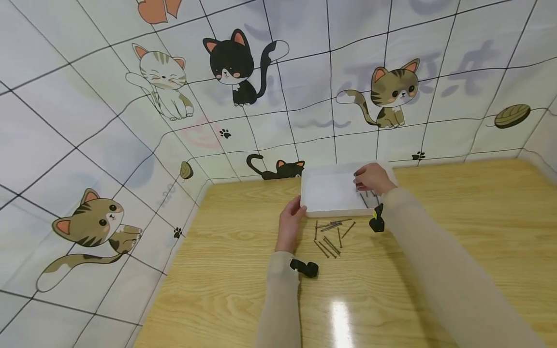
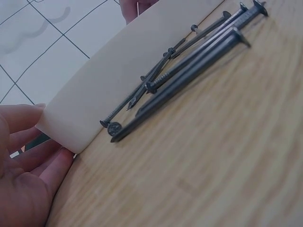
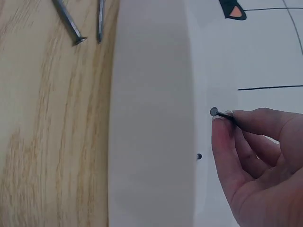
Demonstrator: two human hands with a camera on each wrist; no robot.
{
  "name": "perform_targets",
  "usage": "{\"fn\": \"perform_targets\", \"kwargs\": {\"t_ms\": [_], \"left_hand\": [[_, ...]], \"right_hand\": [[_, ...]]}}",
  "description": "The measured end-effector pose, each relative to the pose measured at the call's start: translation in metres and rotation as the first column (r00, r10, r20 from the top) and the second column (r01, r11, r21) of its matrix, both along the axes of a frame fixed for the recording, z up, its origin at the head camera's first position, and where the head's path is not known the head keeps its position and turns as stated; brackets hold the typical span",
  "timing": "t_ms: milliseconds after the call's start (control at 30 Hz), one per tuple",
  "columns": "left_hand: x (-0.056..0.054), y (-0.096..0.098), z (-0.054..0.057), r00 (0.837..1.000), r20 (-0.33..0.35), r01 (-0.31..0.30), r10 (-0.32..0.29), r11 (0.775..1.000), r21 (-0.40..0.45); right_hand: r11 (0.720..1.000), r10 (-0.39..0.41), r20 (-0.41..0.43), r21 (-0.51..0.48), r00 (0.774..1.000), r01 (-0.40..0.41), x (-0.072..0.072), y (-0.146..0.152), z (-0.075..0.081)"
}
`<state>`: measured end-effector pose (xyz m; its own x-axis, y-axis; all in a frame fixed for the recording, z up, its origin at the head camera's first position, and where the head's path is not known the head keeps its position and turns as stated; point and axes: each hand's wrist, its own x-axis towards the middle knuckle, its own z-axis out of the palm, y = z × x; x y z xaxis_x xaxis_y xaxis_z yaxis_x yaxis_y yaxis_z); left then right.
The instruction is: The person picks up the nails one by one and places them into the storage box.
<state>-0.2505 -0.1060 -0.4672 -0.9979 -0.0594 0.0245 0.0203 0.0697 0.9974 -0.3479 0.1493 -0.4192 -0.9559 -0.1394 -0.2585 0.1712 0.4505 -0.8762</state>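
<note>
A shallow white tray point(image 1: 324, 191) stands on the table by the wall. My left hand point(image 1: 289, 222) holds its near left corner, thumb at the upper edge and fingers low against the side. Above the tray's right part, my right hand point(image 1: 373, 179) pinches a nail point(image 3: 214, 112) between thumb and fingertips, its round head poking out. Several nails point(image 1: 363, 200) lie inside the tray below that hand, partly hidden by it. In front of the tray, several loose nails point(image 2: 189, 78) lie scattered on the wood, some crossing one another.
The wood-grain table point(image 1: 235, 241) runs back to a wall covering point(image 1: 304, 111) with cat drawings and grid lines, close behind the tray. A black wrist camera point(image 1: 306, 268) is strapped to the left sleeve, another black camera point(image 1: 377, 220) to the right.
</note>
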Motion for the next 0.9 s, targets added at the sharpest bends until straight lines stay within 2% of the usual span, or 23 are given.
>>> {"fn": "perform_targets", "kwargs": {"t_ms": [67,100,233,333,400,500,667,900], "left_hand": [[0.0,0.0,-0.001,1.0,-0.005,0.007,-0.007,1.0,0.0],[0.001,0.001,0.003,1.0,-0.004,0.013,-0.013,1.0,0.005],[0.003,0.002,0.008,1.0,-0.011,0.02,-0.02,1.0,0.003],[0.003,0.002,0.009,1.0,-0.018,0.008,-0.008,1.0,0.007],[0.004,0.001,0.009,1.0,-0.018,-0.001,0.001,1.0,0.002],[0.004,0.002,0.008,1.0,-0.02,-0.008,0.008,1.0,-0.014],[0.003,0.001,0.005,1.0,-0.024,0.012,-0.012,1.0,-0.015],[-0.008,-0.003,-0.013,1.0,-0.013,0.005,-0.004,1.0,0.012]], "right_hand": [[0.998,-0.008,-0.003,0.059,1.0,0.008,-0.003,0.0,-0.003],[0.996,-0.011,-0.008,0.093,1.0,0.011,-0.004,-0.001,-0.005],[0.972,0.001,-0.049,0.236,0.999,0.011,-0.004,-0.002,-0.007],[0.958,0.019,-0.069,0.287,0.997,0.001,-0.004,-0.003,-0.009],[0.953,0.027,-0.073,0.304,0.997,-0.003,-0.004,-0.004,-0.009],[0.962,0.024,-0.052,0.274,0.998,-0.009,-0.003,-0.005,-0.01],[0.971,0.04,-0.037,0.236,0.998,-0.03,-0.002,-0.007,-0.011],[0.945,0.052,-0.087,0.327,0.995,-0.021,-0.004,-0.01,-0.013]]}}
